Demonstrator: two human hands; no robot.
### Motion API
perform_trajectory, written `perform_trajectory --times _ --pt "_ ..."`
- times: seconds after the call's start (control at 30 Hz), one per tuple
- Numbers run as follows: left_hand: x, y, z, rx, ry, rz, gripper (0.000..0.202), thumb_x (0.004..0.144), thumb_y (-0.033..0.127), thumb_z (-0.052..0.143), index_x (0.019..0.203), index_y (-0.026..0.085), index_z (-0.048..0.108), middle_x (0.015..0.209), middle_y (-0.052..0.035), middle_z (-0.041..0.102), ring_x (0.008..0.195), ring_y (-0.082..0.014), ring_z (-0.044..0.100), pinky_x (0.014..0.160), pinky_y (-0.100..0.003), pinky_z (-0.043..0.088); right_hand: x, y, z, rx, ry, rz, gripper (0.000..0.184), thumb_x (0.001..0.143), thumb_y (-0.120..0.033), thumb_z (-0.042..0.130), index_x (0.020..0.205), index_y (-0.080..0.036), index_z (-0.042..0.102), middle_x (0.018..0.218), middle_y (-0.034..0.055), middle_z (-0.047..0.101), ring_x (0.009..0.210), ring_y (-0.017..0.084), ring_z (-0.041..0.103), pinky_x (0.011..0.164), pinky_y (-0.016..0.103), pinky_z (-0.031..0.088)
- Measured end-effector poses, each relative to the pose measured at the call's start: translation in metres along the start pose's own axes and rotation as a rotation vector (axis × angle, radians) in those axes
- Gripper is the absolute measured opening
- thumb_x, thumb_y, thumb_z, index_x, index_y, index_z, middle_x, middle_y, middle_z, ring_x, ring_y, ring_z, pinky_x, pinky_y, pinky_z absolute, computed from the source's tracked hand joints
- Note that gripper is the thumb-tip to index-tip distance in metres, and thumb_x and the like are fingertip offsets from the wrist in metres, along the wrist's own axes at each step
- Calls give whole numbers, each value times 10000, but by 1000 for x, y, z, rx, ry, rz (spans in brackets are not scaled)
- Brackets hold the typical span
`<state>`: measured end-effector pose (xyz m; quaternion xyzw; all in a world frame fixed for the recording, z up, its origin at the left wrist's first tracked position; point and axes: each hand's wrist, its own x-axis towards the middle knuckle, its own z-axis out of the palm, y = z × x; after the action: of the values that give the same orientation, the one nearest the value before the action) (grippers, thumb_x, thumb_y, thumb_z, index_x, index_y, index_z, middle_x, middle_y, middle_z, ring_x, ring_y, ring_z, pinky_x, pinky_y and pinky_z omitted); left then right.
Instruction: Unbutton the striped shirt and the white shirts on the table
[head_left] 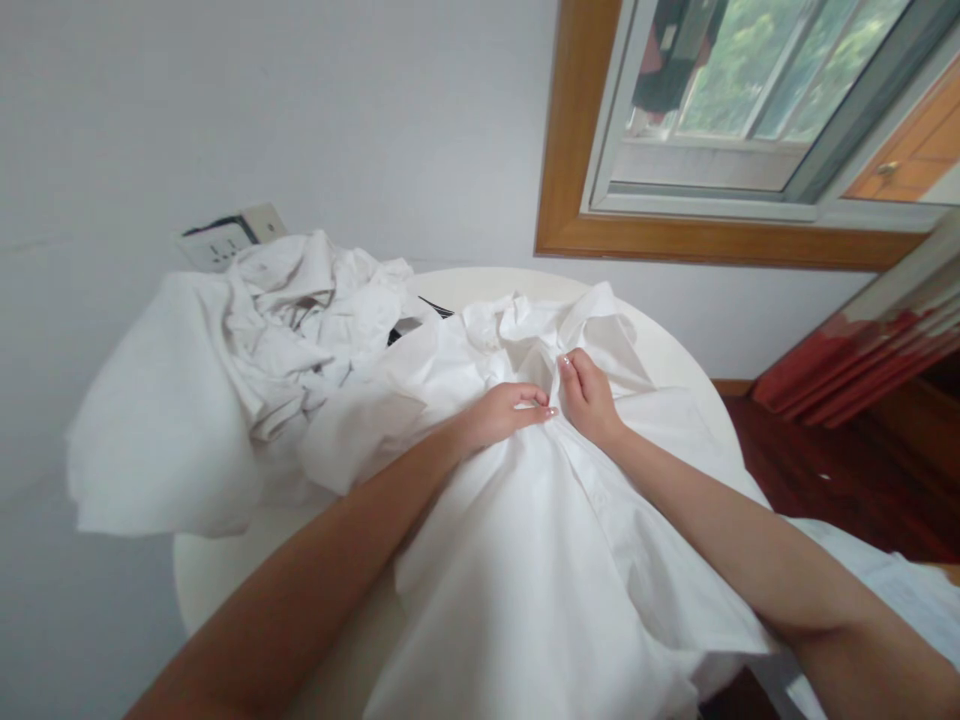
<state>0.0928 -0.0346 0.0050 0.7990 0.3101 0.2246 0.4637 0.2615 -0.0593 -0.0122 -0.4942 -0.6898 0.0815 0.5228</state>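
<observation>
One round, white, smooth-topped table (675,345), set against a pale wall. One white, woven-fabric, button-front garment (510,560), spread across the tabletop, gathered at the hands and draping toward the near edge. One crumpled heap of white cloth (172,400), at the left, bulging past the table's rim; its loose folds lie close against the garment, so a sideways tug might drag both together or send the heap over the side. One right hand (589,395), fingers curled, thumb on top, gripping the gathered front. One left hand (499,412), thumb and forefinger drawn close at the same gather; whether cloth is pinched between them cannot be told. Uneven pulling there could crease the front or set its edges out of line. One small, round, white button (598,497), on the front strip, below the hands; hard tension could strain its thread.
</observation>
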Motion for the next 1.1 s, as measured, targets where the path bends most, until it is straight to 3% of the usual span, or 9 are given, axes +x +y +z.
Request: perform_trajectory --times 0.17,0.3,0.4,0.5,0.6,0.73,0.83,0.93,1.1 --pt "0 -8 7 103 118 77 325 833 446 566 815 152 702 816 -16 708 828 -177 627 786 -236 443 0 -1 0 31 18 22 298 988 -391 312 731 -242 337 662 -28 371 615 152 386 614 305 315" --pt "-6 -8 1 216 70 136 333 909 406 472 909 187 723 903 -25 727 870 -166 638 809 -232 443 6 21 -1 62 140 135 311 976 -424 324 725 -242 338 663 -32 364 629 154 381 619 308 312" --pt "-15 4 -3 475 48 201 325 908 414 486 858 212 736 912 -49 702 917 -188 609 856 -285 422 13 44 -2 84 245 244 358 951 -485 334 688 -243 319 649 -37 347 631 151 363 621 312 305" --pt "-26 24 6 645 76 330 294 897 398 521 799 213 727 1062 -72 652 1053 -228 537 947 -364 366 17 60 -3 136 269 308 383 928 -530 337 679 -238 342 653 -37 360 637 144 362 635 311 315" --pt "-32 41 30 605 -33 397 259 935 314 459 883 214 692 1073 -61 646 1068 -215 522 969 -369 348 18 65 -3 157 287 346 407 906 -572 344 680 -235 369 652 -35 368 646 144 377 641 307 333" --pt "-31 45 53 446 -167 323 264 950 260 391 840 180 617 839 -47 633 859 -178 560 837 -305 403 20 71 -4 161 310 377 443 883 -615 359 661 -233 390 650 -22 407 666 155 416 664 313 376" --pt "-28 37 52 240 -200 214 308 960 307 363 778 172 572 743 -16 588 729 -148 542 702 -249 408 23 79 -5 165 309 382 442 882 -608 366 647 -235 400 639 -11 426 660 164 425 657 329 390" --pt "-27 25 44 62 -196 126 292 950 359 394 858 170 596 797 -3 619 759 -139 565 691 -218 413 26 88 -7 158 323 389 426 885 -585 379 635 -240 383 626 -12 414 639 167 413 658 347 396" --pt "-27 15 37 88 -118 88 294 919 402 456 901 181 649 871 -5 676 828 -157 601 752 -222 419 32 97 -15 123 361 402 375 894 -523 363 644 -244 373 643 -13 409 662 168 418 698 349 396"
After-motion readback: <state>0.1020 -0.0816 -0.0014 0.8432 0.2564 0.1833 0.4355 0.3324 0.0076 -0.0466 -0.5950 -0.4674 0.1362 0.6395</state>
